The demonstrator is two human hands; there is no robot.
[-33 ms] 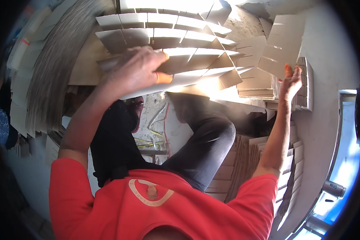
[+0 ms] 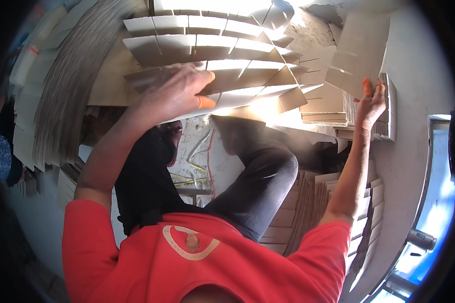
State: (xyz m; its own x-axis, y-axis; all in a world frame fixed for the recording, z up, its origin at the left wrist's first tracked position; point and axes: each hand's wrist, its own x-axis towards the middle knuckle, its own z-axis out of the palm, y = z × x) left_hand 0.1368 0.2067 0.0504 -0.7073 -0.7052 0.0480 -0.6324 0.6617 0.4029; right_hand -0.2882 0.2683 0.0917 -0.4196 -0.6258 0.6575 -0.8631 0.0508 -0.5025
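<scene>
Right grip (image 2: 372,105): holds cardboard panel (image 2: 359,48) | Left grip (image 2: 174,92): at slotted strips (image 2: 174,44)

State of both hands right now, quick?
Left hand: thumb and forefinger apart by the slotted cardboard strips; whether it grips one can't be told.
Right hand: closed, holding a flat cardboard piece by its lower end.

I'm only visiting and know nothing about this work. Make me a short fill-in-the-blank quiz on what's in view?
1. Of the left hand and the right hand, the one holding the loose cardboard sheet is the ____ one.
2. The crossed cardboard strips are nearest to the ____ hand.
3. The finger coverings seen on both hands are ____ in colour.
4. The person's shirt is ____ in colour.

Missing words: right; left; orange; red.
</scene>
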